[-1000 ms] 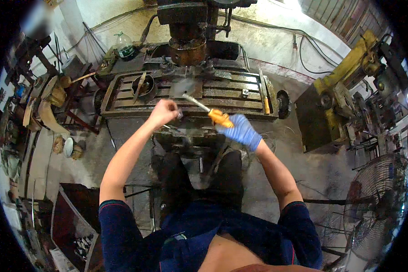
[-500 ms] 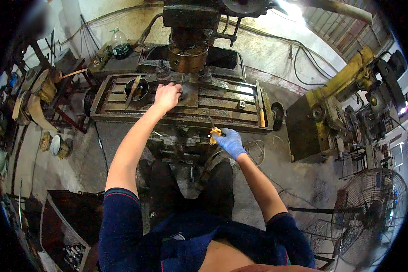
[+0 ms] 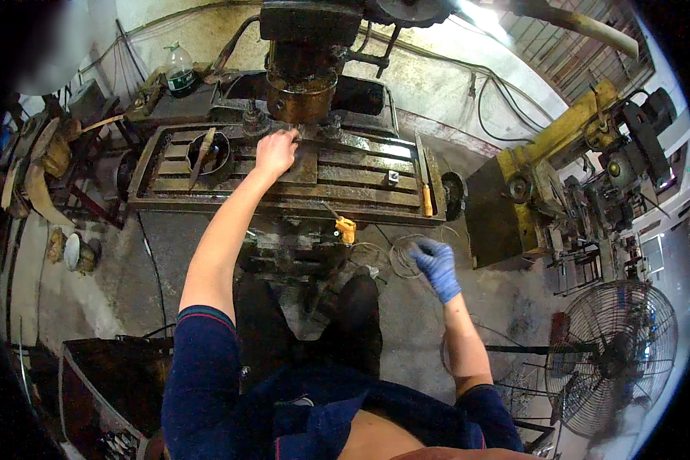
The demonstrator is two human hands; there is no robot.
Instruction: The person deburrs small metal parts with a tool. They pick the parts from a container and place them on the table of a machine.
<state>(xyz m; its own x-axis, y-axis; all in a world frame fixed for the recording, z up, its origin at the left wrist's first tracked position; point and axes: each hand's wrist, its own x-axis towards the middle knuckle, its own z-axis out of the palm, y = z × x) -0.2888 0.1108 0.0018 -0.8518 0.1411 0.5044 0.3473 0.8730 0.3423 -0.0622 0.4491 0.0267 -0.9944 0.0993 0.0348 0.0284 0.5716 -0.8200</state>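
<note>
I stand at a milling machine with a slotted iron table (image 3: 360, 180) under a rusty spindle head (image 3: 305, 92). My bare left hand (image 3: 274, 149) rests on the table just below the spindle, its fingertips curled against a part I cannot make out. My right hand (image 3: 435, 264), in a blue glove, hangs off the table's front right, over the floor, fingers loosely spread and holding nothing. A yellow-handled tool (image 3: 346, 228) sits at the table's front edge, a hand's width left of the glove.
A dark round bowl (image 3: 207, 149) with a blade in it stands on the table's left end. An orange-handled screwdriver (image 3: 425, 195) lies at its right end. A plastic bottle (image 3: 179, 70) stands behind; a yellow machine (image 3: 537, 184) and a floor fan (image 3: 621, 353) are right.
My right hand has let go of the yellow-handled tool and drawn back to the right. My left hand moved forward onto the table under the spindle.
</note>
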